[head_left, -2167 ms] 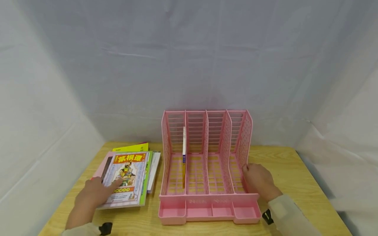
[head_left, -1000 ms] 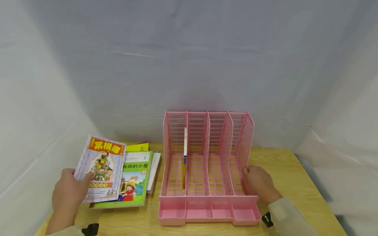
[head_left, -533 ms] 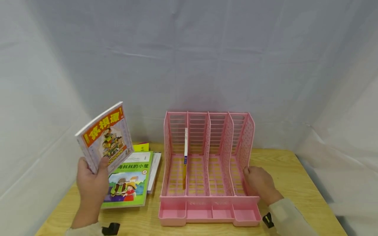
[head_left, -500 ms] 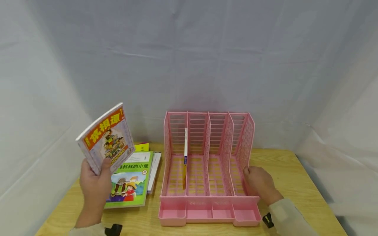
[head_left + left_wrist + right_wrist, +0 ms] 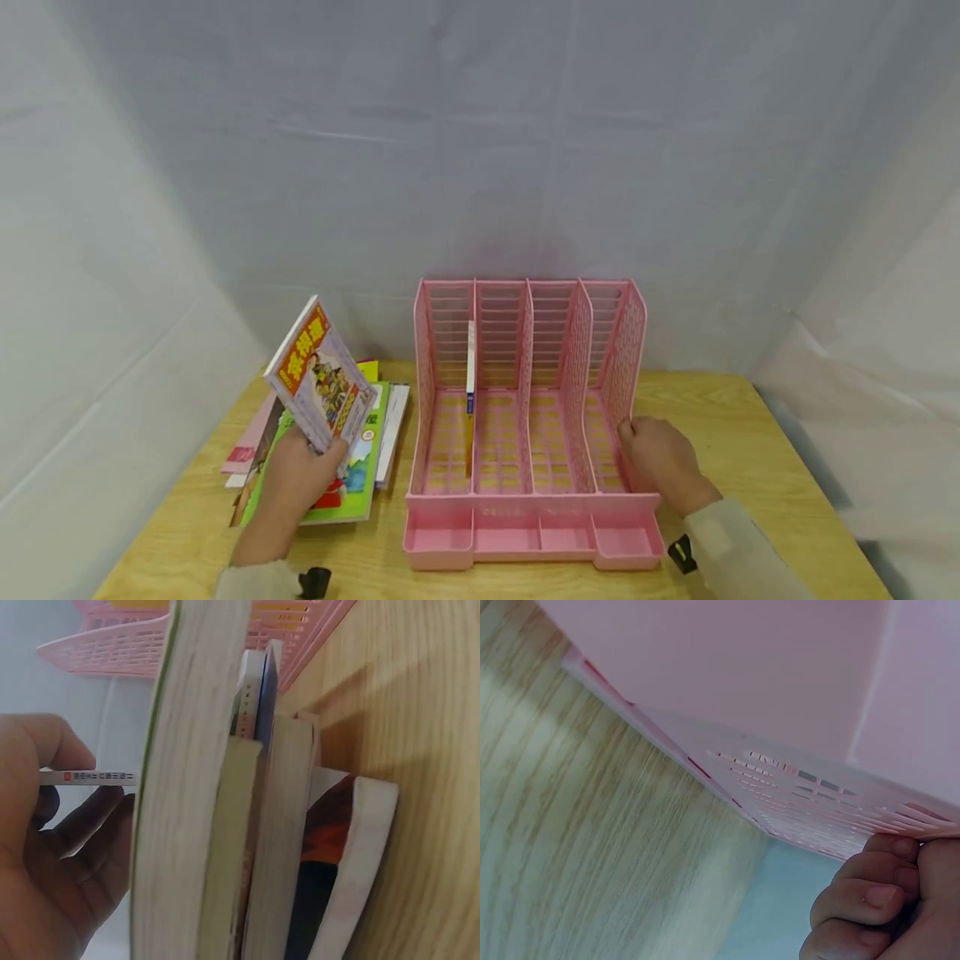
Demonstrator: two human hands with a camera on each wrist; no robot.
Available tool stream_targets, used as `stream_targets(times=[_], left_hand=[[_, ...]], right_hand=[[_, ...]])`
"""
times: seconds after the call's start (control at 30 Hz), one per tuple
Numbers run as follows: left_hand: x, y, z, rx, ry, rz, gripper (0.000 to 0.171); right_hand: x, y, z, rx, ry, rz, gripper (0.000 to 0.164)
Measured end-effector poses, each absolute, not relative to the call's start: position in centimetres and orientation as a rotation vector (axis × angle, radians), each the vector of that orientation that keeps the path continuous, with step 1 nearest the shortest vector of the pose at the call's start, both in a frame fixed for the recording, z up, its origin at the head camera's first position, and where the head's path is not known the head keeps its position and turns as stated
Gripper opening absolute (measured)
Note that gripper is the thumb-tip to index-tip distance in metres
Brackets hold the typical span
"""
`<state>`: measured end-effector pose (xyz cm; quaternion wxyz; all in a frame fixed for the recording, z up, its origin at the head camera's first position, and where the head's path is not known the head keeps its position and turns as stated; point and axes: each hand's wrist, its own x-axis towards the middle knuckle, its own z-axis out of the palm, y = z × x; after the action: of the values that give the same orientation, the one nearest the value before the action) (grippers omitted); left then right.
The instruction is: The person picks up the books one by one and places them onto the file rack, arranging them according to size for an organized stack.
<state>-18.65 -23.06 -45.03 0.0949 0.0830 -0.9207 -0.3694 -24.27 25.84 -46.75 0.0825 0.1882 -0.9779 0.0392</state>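
One thin book (image 5: 469, 392) stands upright in my pink plastic four-slot file rack's (image 5: 525, 417) leftmost slot.
My left hand (image 5: 300, 475) grips an orange-titled paperback (image 5: 318, 387) tilted above the stack of books (image 5: 375, 433); my right hand (image 5: 656, 462) clasps the rack's right wall, curled fingers (image 5: 870, 896) plain only in my right wrist view.

Between my hands stands the pink file rack (image 5: 525, 400); three of its slots gape open, while a thin upright book (image 5: 468, 392) narrows the one nearest my left hand (image 5: 300, 475). Bare worktop (image 5: 750, 450) lies beyond my right hand (image 5: 660, 462).
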Motion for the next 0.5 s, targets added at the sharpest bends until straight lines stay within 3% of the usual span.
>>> stream_targets(times=[0.13,0.33,0.5], left_hand=[[-18.7,-23.3,-44.7,0.205,-2.761,-1.082,0.066],[-19.2,-23.1,-44.0,0.072,-2.873,-1.045,0.079],[-19.2,-22.3,-43.6,0.068,-3.019,-1.022,0.080]], right_hand=[[-24.3,25.8,-47.0,0.633,-2.851,0.012,0.013],[-24.4,25.8,-47.6,0.691,-2.758,-0.070,0.016],[-24.6,25.7,-47.4,0.539,-2.920,0.188,0.020]])
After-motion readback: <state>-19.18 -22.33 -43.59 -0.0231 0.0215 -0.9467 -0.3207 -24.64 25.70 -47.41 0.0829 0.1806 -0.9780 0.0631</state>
